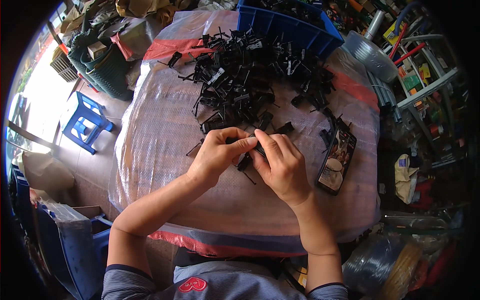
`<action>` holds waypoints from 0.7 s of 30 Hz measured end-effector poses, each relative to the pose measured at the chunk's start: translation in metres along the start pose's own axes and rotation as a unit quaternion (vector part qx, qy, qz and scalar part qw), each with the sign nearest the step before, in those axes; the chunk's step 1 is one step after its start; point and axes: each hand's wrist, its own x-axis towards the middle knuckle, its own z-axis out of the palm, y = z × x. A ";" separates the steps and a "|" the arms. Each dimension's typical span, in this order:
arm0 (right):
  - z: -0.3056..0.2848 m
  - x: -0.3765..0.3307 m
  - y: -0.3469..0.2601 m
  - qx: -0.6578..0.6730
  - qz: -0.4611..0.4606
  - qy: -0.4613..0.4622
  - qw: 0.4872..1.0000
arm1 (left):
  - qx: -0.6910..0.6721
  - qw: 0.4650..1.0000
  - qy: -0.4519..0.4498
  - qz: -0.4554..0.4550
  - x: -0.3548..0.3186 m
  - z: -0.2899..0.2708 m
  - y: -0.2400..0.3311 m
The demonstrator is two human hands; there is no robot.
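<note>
My left hand [218, 154] and my right hand [281, 165] meet over a large wrapped bale [160, 145] that serves as a work surface. Both pinch one small black plastic part [246, 161] between thumbs and fingertips; a thin black stem hangs below it. Just beyond my hands lies a big heap of similar black plastic parts [250, 70], spread across the far half of the bale. Most of the held part is hidden by my fingers.
A phone [338, 159] with a lit screen lies right of my right hand. A blue bin [287, 25] of black parts stands at the far edge. A blue stool [85, 120] and green baskets [102, 67] are at left, cluttered shelves at right.
</note>
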 end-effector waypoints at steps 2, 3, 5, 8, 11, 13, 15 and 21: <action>0.002 0.000 -0.002 0.001 0.011 -0.001 1.000 | 0.082 0.994 0.035 0.055 -0.004 0.005 0.003; 0.002 0.000 -0.002 0.001 0.021 0.000 1.000 | 0.100 0.990 0.047 0.089 -0.006 0.007 0.001; 0.001 0.000 -0.004 0.001 0.025 0.010 1.000 | 0.142 0.979 0.059 0.137 -0.010 0.011 0.003; 0.007 -0.003 -0.010 -0.015 0.041 0.019 0.999 | 0.154 0.975 0.067 0.148 -0.013 0.013 0.006; 0.002 0.003 -0.002 -0.001 0.044 -0.010 0.999 | 0.071 0.992 0.012 0.108 -0.008 0.002 0.005; -0.003 0.011 0.008 0.021 0.061 -0.032 0.997 | 0.021 0.991 0.028 0.129 -0.006 0.002 0.010; 0.004 0.000 0.029 -0.058 0.102 -0.035 0.992 | -0.079 0.987 0.019 0.139 0.005 -0.005 0.012; -0.001 -0.005 0.040 0.081 0.129 -0.046 0.987 | -0.289 0.953 -0.084 0.019 0.020 -0.028 0.001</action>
